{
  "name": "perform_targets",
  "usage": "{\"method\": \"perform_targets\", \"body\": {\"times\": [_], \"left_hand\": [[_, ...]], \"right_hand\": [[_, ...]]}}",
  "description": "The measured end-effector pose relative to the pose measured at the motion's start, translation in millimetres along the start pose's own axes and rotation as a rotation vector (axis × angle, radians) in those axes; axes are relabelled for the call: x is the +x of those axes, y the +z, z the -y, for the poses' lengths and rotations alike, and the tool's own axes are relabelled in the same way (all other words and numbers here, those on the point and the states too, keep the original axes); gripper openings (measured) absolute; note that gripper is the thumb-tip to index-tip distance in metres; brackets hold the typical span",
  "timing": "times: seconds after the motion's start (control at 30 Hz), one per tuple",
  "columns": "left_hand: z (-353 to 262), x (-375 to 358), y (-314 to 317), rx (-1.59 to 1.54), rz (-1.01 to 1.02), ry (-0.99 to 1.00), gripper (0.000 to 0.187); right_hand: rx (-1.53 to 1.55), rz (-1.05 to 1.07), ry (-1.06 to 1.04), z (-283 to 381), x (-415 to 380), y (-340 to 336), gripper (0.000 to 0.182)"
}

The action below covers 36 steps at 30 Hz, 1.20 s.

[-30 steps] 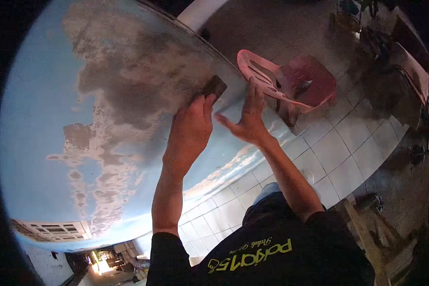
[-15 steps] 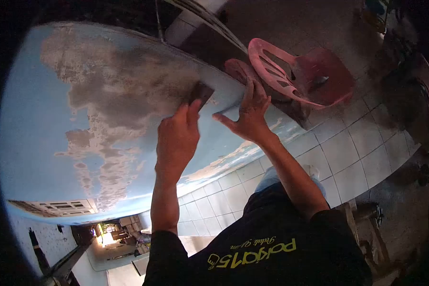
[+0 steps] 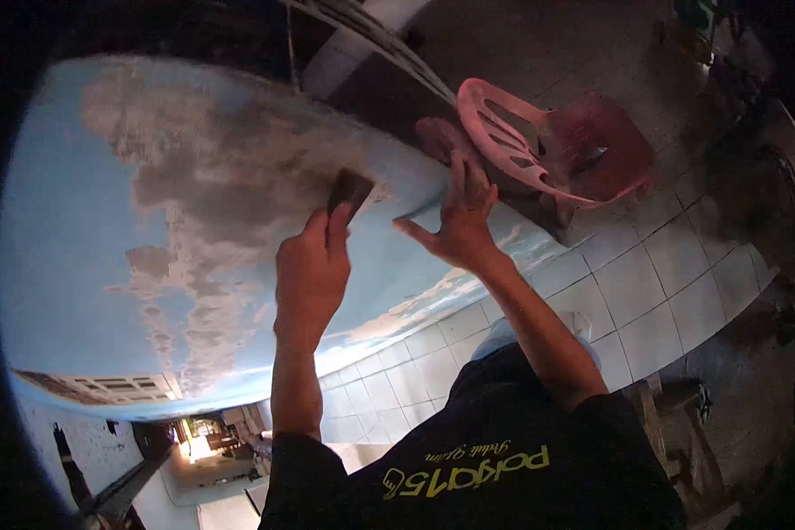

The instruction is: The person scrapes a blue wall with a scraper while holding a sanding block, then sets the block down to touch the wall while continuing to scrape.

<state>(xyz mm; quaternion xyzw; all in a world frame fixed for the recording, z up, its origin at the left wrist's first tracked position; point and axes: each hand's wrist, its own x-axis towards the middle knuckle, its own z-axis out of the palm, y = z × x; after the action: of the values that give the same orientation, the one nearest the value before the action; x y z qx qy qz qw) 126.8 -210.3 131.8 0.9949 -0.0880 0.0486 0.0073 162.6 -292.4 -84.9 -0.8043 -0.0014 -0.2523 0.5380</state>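
Note:
My left hand (image 3: 309, 278) is closed around a scraper (image 3: 352, 192) with a broad, dark blade. Its blade rests at the right edge of a large bare, grey-brown patch (image 3: 230, 177) on the light-blue painted wall (image 3: 71, 274). To the right, my right hand (image 3: 466, 216) has its thumb and fingers spread, holding nothing. It lies against the blue wall near its edge, though the exact contact of the fingertips is hard to make out. Smaller flaked spots run down the wall below the big patch.
A red plastic chair (image 3: 592, 146) stands just beyond my right hand. Pale floor tiles (image 3: 627, 265) run along the foot of the wall. A vent block (image 3: 106, 387) sits in the wall at lower left. Wooden pieces (image 3: 680, 424) are at lower right.
My left hand and the scraper have moved left and slightly down across the wall. My right hand stays nearly in place, still spread. The view has shifted a little.

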Motion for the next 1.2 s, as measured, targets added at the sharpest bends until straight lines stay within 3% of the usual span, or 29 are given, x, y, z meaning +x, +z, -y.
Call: {"method": "perform_targets", "body": {"times": [0.07, 0.13, 0.27, 0.33, 0.43, 0.67, 0.77, 0.9, 0.97, 1.2], "left_hand": [[-2, 2, 0, -0.021, -0.005, -0.018, 0.039], [-9, 12, 3, 0.028, -0.05, 0.119, 0.038], [-7, 6, 2, 0.011, 0.023, 0.036, 0.032], [1, 2, 1, 0.008, -0.055, 0.023, 0.032], [-12, 14, 3, 0.049, -0.013, 0.068, 0.033], [3, -1, 4, -0.028, -0.053, 0.001, 0.035], [-11, 16, 15, -0.01, -0.072, 0.121, 0.034], [-5, 3, 16, -0.042, -0.052, 0.054, 0.037], [19, -7, 24, -0.096, -0.145, 0.087, 0.032], [2, -1, 22, -0.082, -0.064, 0.078, 0.034]], "right_hand": [[-0.005, -0.032, -0.012, 0, 1, -3, 0.122], [-0.01, 0.03, 0.029, 2, 2, -5, 0.12], [0.008, -0.013, -0.022, 0, 0, -4, 0.117], [-0.01, -0.039, -0.005, 1, 1, -5, 0.116], [0.003, 0.014, 0.035, 2, 1, -7, 0.115], [0.034, -0.053, -0.062, -2, 3, -6, 0.115], [0.051, -0.017, -0.039, -1, 0, -6, 0.116], [0.063, 0.015, -0.02, 1, 2, -10, 0.116], [0.081, 0.002, -0.019, -1, 7, -11, 0.116], [0.025, 0.0, -0.01, -1, 0, -6, 0.115]]}}
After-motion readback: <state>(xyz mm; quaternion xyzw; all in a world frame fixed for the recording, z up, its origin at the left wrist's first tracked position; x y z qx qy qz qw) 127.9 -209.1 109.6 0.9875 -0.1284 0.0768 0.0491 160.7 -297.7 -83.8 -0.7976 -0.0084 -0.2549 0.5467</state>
